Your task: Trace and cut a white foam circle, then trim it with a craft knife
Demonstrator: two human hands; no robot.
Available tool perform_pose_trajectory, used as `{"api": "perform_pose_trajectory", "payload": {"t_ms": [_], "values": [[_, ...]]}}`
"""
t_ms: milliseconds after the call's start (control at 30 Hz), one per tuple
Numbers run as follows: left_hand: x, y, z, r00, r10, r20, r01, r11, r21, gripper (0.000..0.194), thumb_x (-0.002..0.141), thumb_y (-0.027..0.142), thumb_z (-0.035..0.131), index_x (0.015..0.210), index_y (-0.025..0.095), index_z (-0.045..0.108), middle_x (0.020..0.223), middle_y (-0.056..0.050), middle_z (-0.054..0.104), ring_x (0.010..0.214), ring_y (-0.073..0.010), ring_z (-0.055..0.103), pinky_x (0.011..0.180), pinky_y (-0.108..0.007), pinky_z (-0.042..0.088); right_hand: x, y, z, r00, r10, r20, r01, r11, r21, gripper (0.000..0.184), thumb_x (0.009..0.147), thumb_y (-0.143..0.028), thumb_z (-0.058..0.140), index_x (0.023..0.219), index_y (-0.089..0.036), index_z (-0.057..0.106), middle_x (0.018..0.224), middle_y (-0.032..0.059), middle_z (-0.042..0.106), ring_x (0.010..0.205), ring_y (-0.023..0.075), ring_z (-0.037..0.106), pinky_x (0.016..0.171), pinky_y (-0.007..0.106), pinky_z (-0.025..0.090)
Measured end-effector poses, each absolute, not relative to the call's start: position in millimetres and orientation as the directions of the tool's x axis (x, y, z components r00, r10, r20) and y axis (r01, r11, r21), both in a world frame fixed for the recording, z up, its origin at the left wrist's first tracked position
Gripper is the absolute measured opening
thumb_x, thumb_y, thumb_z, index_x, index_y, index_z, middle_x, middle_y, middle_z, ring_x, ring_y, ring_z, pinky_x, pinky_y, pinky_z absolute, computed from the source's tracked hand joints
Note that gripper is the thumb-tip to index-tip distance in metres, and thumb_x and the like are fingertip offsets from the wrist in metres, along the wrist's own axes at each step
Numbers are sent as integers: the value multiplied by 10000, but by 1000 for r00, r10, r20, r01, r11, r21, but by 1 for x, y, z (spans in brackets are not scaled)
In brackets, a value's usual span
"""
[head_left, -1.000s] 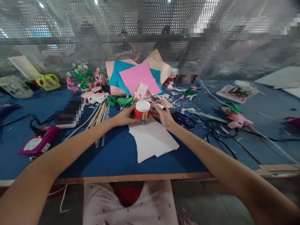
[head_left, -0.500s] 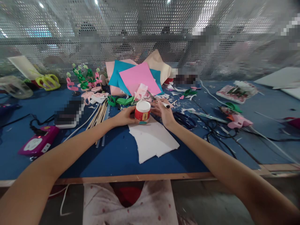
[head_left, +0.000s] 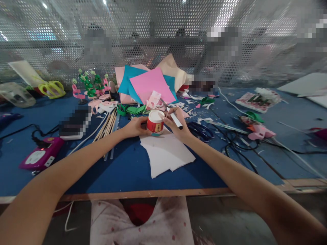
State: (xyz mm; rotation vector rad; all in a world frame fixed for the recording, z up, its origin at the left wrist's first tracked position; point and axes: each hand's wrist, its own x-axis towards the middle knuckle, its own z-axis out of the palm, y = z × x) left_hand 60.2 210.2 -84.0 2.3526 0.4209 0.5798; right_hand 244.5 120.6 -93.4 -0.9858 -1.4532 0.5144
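My left hand (head_left: 140, 126) is curled around the left side of a small red tub (head_left: 155, 126) with a white lid and a yellow label. The tub stands upright at the far end of a torn white sheet (head_left: 170, 153). On the other side, my right hand (head_left: 180, 128) grips a slim white stick-shaped tool with a black end (head_left: 176, 120). Its far end runs into the paper scraps, so I cannot tell whether it is a pen or a knife. The right fingertips are at the tub's right rim.
Behind the tub lie coloured sheets (head_left: 153, 83) and green scraps (head_left: 136, 109). Wooden sticks (head_left: 108, 126) and a phone (head_left: 75, 124) are to the left, beside a purple power adapter (head_left: 42, 153). Dark blue scissors handles (head_left: 201, 131), black cables (head_left: 237, 144) and a pink glue gun (head_left: 260, 132) are on the right.
My right hand has shifted slightly, and its fingertips have come to the tub's rim. The white tool's black end has swung downward, showing more of its length. The left hand stays on the tub.
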Motion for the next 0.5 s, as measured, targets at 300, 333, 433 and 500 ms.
{"api": "perform_pose_trajectory", "payload": {"t_ms": [300,333,433,500], "values": [[60,211,-84,834,466,295,198,-752,629,531,640,483,725,1013,112,651,968,-94,706,866,-230,650,755,-326,507,247,122,-90,86,793,603,361,539,-761,343,786,-501,598,751,-248,369,656,-50,341,564,107,348,549,278,345],[60,211,-84,835,464,297,190,-749,635,527,637,467,732,1020,115,648,980,-94,704,881,-231,648,767,-327,505,248,122,-91,86,793,603,358,540,-762,339,786,-495,601,749,-247,373,661,-49,343,566,107,347,548,277,343],[60,211,-84,832,467,300,181,-738,650,539,620,429,754,1042,116,636,1004,-99,697,909,-240,645,785,-335,504,250,124,-94,78,800,595,328,543,-773,324,781,-480,614,761,-248,389,671,-48,354,576,106,355,553,275,348],[60,212,-84,833,471,292,180,-728,661,550,615,414,761,1056,111,631,1022,-105,694,926,-249,643,798,-345,503,250,125,-95,94,812,576,316,524,-791,329,772,-487,622,765,-247,396,679,-46,365,587,107,369,555,274,359]]}}
